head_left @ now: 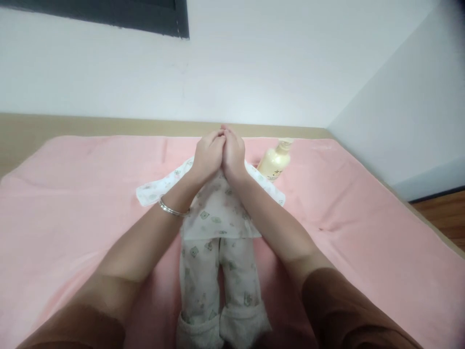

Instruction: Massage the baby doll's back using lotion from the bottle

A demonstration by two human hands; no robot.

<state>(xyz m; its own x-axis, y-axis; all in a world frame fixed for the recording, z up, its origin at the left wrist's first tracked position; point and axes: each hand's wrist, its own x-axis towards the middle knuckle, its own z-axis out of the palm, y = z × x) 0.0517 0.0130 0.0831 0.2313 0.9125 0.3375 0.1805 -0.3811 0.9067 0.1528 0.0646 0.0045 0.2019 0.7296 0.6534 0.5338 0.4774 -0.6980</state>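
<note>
Pressed together, left hand (209, 152) and right hand (233, 154) hide far middle of printed top (218, 223); I cannot tell whether anything lies between palms. Forearms (278, 220) mask parts of its sleeves. Lettering on yellow pump bottle (274, 162), far right, too small for me to read. Picture's edges cut off trousers (201, 271) at blurred near cuffs, wearer's brown sleeves (345, 305), pink cloth (90, 194), and dark panel (145, 18), far left.
</note>
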